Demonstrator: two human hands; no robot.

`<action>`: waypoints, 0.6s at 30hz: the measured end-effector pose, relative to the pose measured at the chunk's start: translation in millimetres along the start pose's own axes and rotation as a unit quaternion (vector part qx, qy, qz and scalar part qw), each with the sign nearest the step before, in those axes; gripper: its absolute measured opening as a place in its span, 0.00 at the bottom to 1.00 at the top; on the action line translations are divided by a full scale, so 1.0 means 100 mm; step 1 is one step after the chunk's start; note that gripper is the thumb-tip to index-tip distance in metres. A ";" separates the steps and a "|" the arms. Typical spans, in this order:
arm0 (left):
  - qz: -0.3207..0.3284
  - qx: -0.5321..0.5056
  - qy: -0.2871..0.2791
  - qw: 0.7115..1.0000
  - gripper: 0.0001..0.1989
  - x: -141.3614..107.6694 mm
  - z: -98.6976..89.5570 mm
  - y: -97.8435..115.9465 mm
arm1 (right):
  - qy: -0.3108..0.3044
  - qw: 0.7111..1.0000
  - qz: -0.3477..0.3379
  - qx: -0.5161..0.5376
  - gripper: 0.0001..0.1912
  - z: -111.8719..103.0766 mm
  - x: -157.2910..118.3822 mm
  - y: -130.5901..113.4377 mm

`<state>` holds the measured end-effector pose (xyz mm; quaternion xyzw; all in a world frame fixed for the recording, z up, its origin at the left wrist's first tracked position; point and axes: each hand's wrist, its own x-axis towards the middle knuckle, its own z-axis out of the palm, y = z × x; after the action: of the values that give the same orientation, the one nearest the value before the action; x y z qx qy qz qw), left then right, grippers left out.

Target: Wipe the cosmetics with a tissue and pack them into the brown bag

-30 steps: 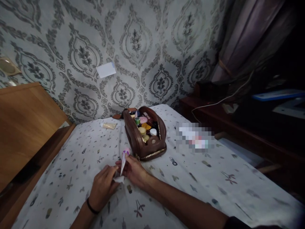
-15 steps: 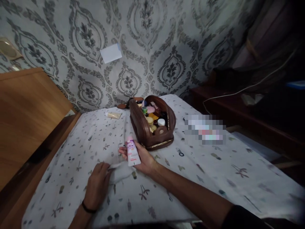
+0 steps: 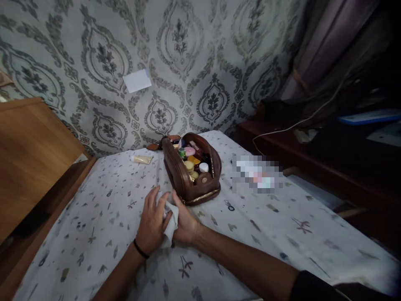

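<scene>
My left hand (image 3: 152,222), with a black band at the wrist, presses a crumpled white cloth (image 3: 171,221) against my right hand (image 3: 187,223). The pink-and-white tube is hidden under the cloth and fingers. My right hand is cupped beneath, its fingers curled at the cloth's edge. Just beyond the hands stands an open brown leather bag (image 3: 178,173) filled with small jars, a pink item and other containers. A beige tube (image 3: 143,159) lies on the patterned sheet to the left of the bag.
A wooden panel (image 3: 37,154) rises along the left side. Blurred items (image 3: 258,173) lie right of the bag on the sheet (image 3: 244,251). A dark red ledge (image 3: 282,154) with a white cable is at the right. White paper (image 3: 137,81) is on the patterned wall.
My left hand has moved right and up with the cloth onto my right hand, covering the pink-and-white tube. The view has shifted slightly.
</scene>
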<state>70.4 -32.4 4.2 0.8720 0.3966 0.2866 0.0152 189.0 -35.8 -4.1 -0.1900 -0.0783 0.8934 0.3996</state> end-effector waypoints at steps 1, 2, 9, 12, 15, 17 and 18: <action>-0.017 -0.019 0.000 1.000 0.20 0.04 -0.02 -0.04 | -0.008 1.000 0.000 -0.007 0.38 0.01 0.01 0.01; -0.036 -0.040 0.000 0.999 0.19 0.08 -0.05 -0.08 | -0.017 1.000 -0.001 -0.016 0.38 0.02 0.02 0.01; -0.194 -0.173 0.057 0.964 0.12 0.19 -0.10 -0.46 | -0.057 0.988 -0.055 -0.135 0.28 -0.12 0.03 0.13; -0.243 -0.214 0.106 0.940 0.14 0.14 -0.06 -0.63 | -0.016 0.978 -0.094 -0.187 0.32 -0.18 0.02 0.19; -0.264 -0.246 0.134 0.923 0.17 0.10 -0.05 -0.74 | 0.020 0.972 -0.123 -0.199 0.33 -0.20 0.03 0.21; -0.264 -0.260 0.129 0.920 0.19 0.08 -0.06 -0.75 | 0.019 0.972 -0.138 -0.191 0.34 -0.20 0.06 0.20; -0.256 -0.262 0.126 0.922 0.19 0.08 -0.06 -0.74 | 0.013 0.972 -0.143 -0.186 0.34 -0.20 0.08 0.19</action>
<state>20.5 22.5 -5.6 0.6621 0.5157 0.4745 0.2657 179.4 -42.8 -30.1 -0.2597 -0.2645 0.7940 0.4818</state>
